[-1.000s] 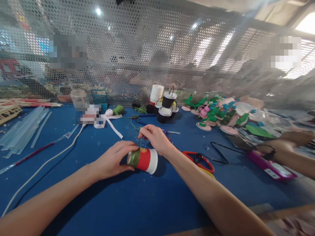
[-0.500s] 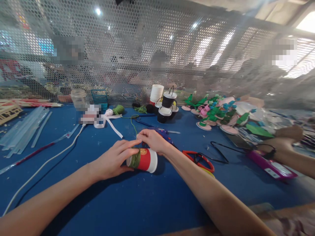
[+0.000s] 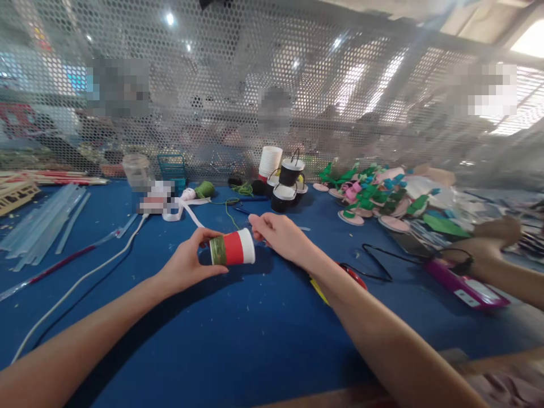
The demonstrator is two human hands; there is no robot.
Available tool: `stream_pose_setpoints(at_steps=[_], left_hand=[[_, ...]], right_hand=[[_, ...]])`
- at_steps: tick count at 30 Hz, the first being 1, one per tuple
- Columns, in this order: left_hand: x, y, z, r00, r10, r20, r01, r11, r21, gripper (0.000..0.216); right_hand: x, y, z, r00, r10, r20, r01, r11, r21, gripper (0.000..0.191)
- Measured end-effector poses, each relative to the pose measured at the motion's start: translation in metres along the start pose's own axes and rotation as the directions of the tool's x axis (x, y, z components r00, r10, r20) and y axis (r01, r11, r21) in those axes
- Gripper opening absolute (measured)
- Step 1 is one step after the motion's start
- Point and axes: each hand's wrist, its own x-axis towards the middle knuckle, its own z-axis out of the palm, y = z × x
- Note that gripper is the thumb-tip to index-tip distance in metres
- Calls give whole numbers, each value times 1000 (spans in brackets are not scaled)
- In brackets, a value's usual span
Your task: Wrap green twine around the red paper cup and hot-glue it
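Note:
My left hand (image 3: 187, 263) is closed round the base of a red paper cup (image 3: 238, 247), holding it on its side just above the blue table (image 3: 238, 340). Green yarn (image 3: 217, 250) is wound round the cup's bottom part. My right hand (image 3: 283, 235) is just right of the cup's white rim, fingers pressed together in a pinch pointing left. A thin green strand (image 3: 229, 214) runs from the back of the table towards those fingertips.
Red-handled scissors (image 3: 353, 277) lie partly under my right forearm. Black cups (image 3: 289, 182), a stack of white cups (image 3: 271, 161), a yarn ball (image 3: 205, 189) and foam flowers (image 3: 374, 195) line the back. Another person's hand (image 3: 497, 235) rests by a purple tool (image 3: 465, 286). Glue sticks (image 3: 38, 224) and a white cable (image 3: 85, 277) lie left.
My left hand has lifted the cup off the table and carried it up and a little left. My right hand has come off the cup and now sits beside its rim.

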Motion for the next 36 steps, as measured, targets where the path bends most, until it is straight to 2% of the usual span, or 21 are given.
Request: stream_pose_setpoints(at_steps=[3,10,13,16,19,21,22,23,26,28,30,32,34,36], left_hand=[[1,-3,1,998,-44,-36,41,997,-68,51],[1,0,3,996,-84,-15,81,989,-127,50],[2,0,2,993,-110,-39,105,988,-114,49],[3,-1,0,980,-177,-91,167,980,-105,50],[4,-2,-2,974,-199,-105,187,976,-110,51],[3,-1,-2,976,-196,-92,185,977,-110,51],[3,0,-2,976,-198,-90,189,976,-105,51],[3,0,-2,975,-203,-89,194,976,-99,51],[2,0,-1,972,-217,-86,208,973,-102,51],[2,-1,0,975,-212,-71,202,971,-132,50],[3,-1,1,978,-198,-59,184,965,-185,50],[3,0,2,983,-180,-45,162,951,-264,50],[3,2,3,985,-171,-17,153,921,-359,48],[3,5,3,986,-167,18,159,889,-430,45]], right_hand=[[-11,-4,4,999,-29,44,33,996,-77,41],[-18,-2,21,992,-115,-41,117,992,37,33],[-19,-2,12,990,-139,-22,137,989,-63,31],[-19,1,-2,993,-92,-68,75,971,-228,30],[-18,7,-17,979,-5,-204,-57,953,-299,30],[-16,12,-24,952,31,-304,-125,947,-295,25],[-15,15,-27,932,11,-363,-126,947,-295,20],[-14,18,-29,903,-41,-428,-104,945,-309,18],[-12,23,-28,776,-302,-554,60,909,-412,38],[-15,21,-20,729,-439,-524,204,871,-446,42],[-20,14,-6,742,-538,-401,369,826,-426,38],[-28,6,9,760,-615,-213,509,765,-395,34],[-34,0,22,743,-660,-108,582,718,-382,27],[-37,-3,31,733,-676,-71,604,696,-389,19]])
